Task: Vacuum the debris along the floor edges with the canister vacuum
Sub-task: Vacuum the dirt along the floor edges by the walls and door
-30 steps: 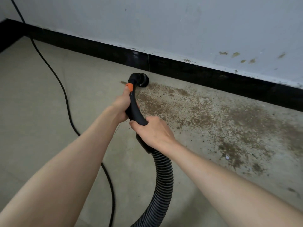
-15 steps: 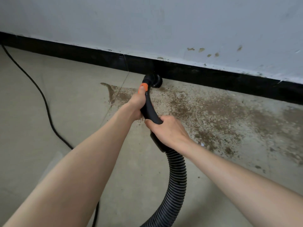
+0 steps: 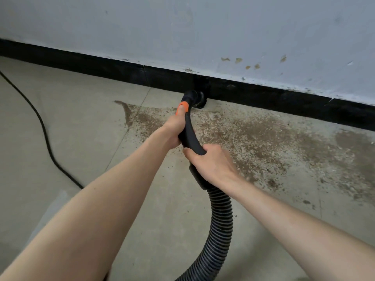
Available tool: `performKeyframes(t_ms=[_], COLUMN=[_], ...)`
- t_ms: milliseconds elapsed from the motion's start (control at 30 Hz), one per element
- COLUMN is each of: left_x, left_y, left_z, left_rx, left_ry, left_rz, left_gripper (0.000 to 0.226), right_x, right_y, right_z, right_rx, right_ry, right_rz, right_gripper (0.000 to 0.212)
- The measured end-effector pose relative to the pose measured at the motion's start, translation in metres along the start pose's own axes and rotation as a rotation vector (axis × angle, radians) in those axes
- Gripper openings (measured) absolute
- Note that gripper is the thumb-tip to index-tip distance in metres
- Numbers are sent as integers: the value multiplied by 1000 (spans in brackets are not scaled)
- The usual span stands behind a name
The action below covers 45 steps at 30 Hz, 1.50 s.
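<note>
The curved black plastic vacuum handle (image 3: 189,136) is gripped by the left hand (image 3: 175,129) and right hand (image 3: 211,165); its round nozzle (image 3: 197,99) is pressed against the far black baseboard (image 3: 263,96), beside brown debris (image 3: 253,136). No writing is legible.

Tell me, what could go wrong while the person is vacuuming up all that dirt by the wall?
The nozzle sits right at the black baseboard, so it could knock or scuff it. Most of the debris spreads to the right, away from the nozzle, so some might get missed. The power cord lies loose on the floor to the left and could trip a foot.
</note>
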State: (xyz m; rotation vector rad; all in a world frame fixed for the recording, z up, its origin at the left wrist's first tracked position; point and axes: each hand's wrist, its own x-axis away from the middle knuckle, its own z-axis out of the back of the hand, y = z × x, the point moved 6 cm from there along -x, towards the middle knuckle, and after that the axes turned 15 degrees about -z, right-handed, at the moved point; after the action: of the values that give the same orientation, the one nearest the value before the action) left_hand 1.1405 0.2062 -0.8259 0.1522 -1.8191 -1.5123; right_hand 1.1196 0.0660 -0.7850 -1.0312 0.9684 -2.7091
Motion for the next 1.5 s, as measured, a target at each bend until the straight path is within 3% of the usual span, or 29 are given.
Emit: performKeyframes(t_ms=[367, 633, 900, 1500], left_x=[7, 9, -17, -1], left_y=[16, 27, 18, -8], left_z=[145, 229, 248, 215], left_rx=[30, 57, 17, 97], left_ry=[242, 357, 361, 364], left_rz=[-53, -39, 0, -9], left_gripper=[63, 45, 50, 45], right_x=[11, 8, -5, 21], right_y=[-88, -146, -148, -111], right_z=[-88, -149, -169, -143], right_rx=[93, 165, 102, 163], right_ry=[-176, -245, -246, -222], right_rz=[159, 217, 141, 93], right_gripper=[39, 50, 52, 41])
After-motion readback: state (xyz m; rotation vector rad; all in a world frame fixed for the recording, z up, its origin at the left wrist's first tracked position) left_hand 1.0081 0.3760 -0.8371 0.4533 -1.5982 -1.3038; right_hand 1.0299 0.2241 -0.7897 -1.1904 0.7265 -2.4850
